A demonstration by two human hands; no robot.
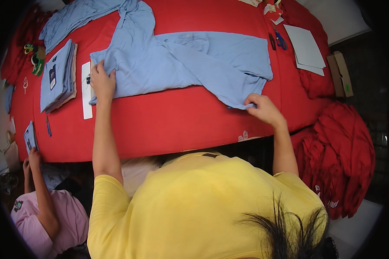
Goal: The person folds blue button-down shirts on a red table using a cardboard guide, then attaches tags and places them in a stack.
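A light blue shirt (138,71) lies spread on the red-covered table (168,125), with one sleeve drawn down toward the right. At the shirt's left end my left hand (103,84) rests on the cloth, its thumb apart from its fingers. My right hand (263,110) pinches the cuff end of the sleeve at the shirt's near right corner. Beside my left hand, a long white strip (87,97) lies partly next to the shirt's edge.
Folded shirts (56,80) are stacked at left, near green tape rolls (38,60). Blue scissors (280,41) and white sheets (304,47) lie at right. Red garments (337,159) hang off the right side. A co-worker in pink (60,220) holds a folded blue item (30,137) at lower left.
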